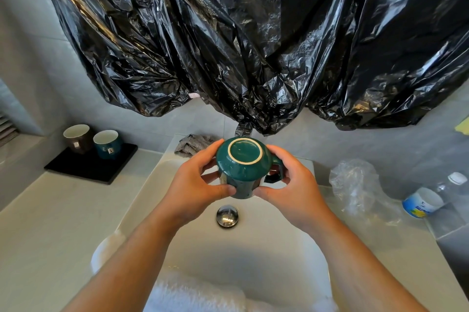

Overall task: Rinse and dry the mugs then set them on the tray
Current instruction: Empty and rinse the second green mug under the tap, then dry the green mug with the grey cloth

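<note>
**A:** Where is the mug?

**B:** The dark green mug [245, 167] is upside down, its base towards the camera, above the sink [253, 248]. The drain plug [227, 215] is at its 6 o'clock.

**A:** And the hands?

**B:** Both hold it. The left hand [195, 184] has its fingers curled round the 9 o'clock side. The right hand [294, 184] has its fingers wrapped round the 3 o'clock side, at the handle.

**A:** The tray?

**B:** The black tray [101, 169] lies on the table [63, 222] at 9 o'clock, well apart from the hands. It carries a brown mug [77, 137] and a teal mug [107, 143], upright, just beside each other. A grey cloth [193, 145] lies at 11 o'clock and a white towel [198, 294] at 6 o'clock.
</note>
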`<state>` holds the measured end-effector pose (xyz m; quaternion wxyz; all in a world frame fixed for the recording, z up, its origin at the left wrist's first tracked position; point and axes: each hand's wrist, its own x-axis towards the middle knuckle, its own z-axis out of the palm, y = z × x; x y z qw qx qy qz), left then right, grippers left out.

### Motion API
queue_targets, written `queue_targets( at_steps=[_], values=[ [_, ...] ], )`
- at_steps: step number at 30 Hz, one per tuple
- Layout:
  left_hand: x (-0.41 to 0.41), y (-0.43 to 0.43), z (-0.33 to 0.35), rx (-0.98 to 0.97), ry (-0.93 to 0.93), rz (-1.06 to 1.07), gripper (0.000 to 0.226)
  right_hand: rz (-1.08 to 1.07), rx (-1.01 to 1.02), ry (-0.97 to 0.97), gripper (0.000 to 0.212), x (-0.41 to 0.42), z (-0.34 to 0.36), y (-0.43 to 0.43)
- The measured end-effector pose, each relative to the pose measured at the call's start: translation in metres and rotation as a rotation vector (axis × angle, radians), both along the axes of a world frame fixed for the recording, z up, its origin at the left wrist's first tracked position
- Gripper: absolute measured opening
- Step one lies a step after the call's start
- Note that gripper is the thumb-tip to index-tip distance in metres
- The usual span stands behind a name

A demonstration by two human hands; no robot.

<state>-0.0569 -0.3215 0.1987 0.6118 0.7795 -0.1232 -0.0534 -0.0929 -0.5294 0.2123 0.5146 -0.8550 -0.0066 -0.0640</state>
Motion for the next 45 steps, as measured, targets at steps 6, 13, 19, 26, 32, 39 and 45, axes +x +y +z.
queue_targets(
  at_steps=[6, 13, 19, 26, 32, 39, 45],
  values=[
    [-0.001, 0.004, 0.000, -0.027, 0.019, -0.020, 0.092, 0.029, 0.032, 0.026, 0.066, 0.002, 0.002, -0.004],
    [-0.003, 0.008, -0.005, -0.072, 0.100, -0.067, 0.066, 0.052, 0.307, 0.100, 0.041, 0.001, 0.009, -0.006],
    [-0.011, 0.001, -0.011, -0.143, 0.213, -0.129, 0.050, -0.128, 0.340, 0.205, 0.031, 0.004, -0.002, 0.006],
    [-0.018, 0.008, -0.028, -0.265, 0.280, -0.070, 0.079, -0.190, 0.522, 0.533, 0.025, 0.010, -0.011, 0.017],
    [-0.020, 0.014, -0.028, -0.262, 0.577, 0.137, 0.076, 0.000, 0.419, 0.770, 0.037, 0.013, -0.022, 0.029],
    [-0.007, 0.038, -0.030, -0.305, 0.753, 0.161, 0.071, 0.113, 0.457, 0.536, 0.031, 0.036, -0.040, 0.064],
    [0.023, 0.075, -0.056, -0.219, 0.360, 0.044, 0.092, 0.017, 0.735, 0.636, 0.048, 0.066, -0.056, 0.098]
  ],
)
